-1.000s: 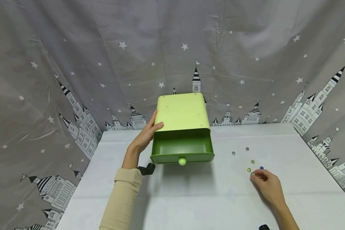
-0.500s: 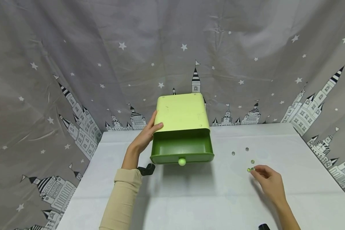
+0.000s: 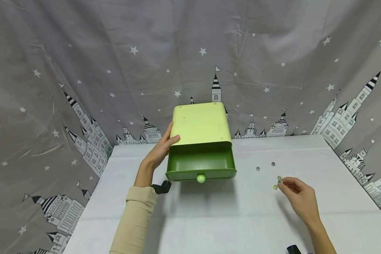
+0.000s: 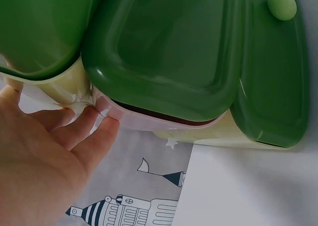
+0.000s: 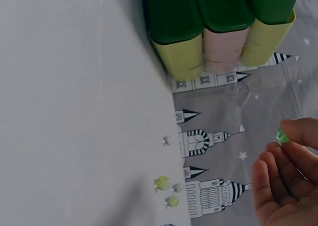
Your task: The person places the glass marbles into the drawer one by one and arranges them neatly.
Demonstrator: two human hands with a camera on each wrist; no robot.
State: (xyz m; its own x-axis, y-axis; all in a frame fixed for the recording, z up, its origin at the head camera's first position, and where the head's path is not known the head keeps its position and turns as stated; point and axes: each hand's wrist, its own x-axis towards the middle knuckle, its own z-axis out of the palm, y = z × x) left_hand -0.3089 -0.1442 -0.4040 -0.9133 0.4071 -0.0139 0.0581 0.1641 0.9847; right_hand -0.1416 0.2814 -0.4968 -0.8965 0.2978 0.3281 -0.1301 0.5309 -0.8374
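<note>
Reaching over the worktop (image 3: 206,225), we press the box (image 3: 201,123) near its far edge with our left hand (image 3: 157,153), fingers spread; our right hand (image 3: 301,199), toward the right edge, has just raised a pinched green marble (image 5: 281,135), which now seems free to carry.

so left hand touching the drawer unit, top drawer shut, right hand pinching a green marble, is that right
No: the top drawer is pulled open, not shut, as the head view shows; the left hand is touching the drawer unit and the right hand is pinching a green marble.
</note>
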